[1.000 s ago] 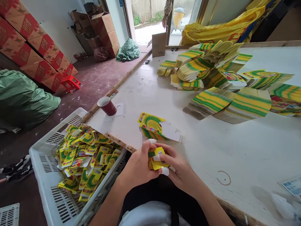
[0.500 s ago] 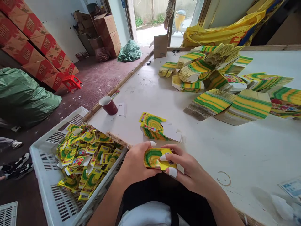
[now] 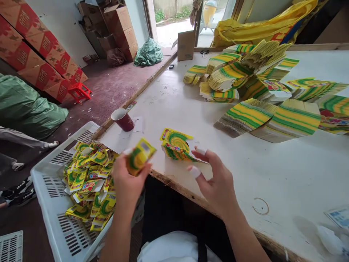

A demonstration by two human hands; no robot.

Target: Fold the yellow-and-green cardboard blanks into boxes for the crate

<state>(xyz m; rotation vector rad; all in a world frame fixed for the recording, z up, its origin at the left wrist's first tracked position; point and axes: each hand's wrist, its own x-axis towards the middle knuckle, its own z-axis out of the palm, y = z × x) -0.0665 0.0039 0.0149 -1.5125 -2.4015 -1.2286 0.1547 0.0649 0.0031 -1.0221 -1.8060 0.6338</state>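
Observation:
My left hand (image 3: 129, 180) grips a small yellow-and-green box (image 3: 140, 156), blurred by motion, near the table's front edge beside the crate. My right hand (image 3: 215, 178) has its fingers apart, with white coverings on the thumb and a fingertip. Its fingertips are close to a short stack of flat printed cartons (image 3: 177, 143) on the white table (image 3: 245, 171); whether they touch is unclear. At the left, a white plastic crate (image 3: 49, 211) holds many folded yellow-green boxes (image 3: 89, 174).
A dark red mug (image 3: 124, 120) stands at the table's left edge. Fanned bundles of cartons (image 3: 245, 116) cover the back right. Scissors (image 3: 204, 53) and a small cardboard box (image 3: 185, 45) are at the far edge. A person's legs (image 3: 24, 142) show at far left.
My left hand has moved left with the box, away from my right hand. My right hand has let go of the box, opened and moved up towards the stack. The view has shifted slightly.

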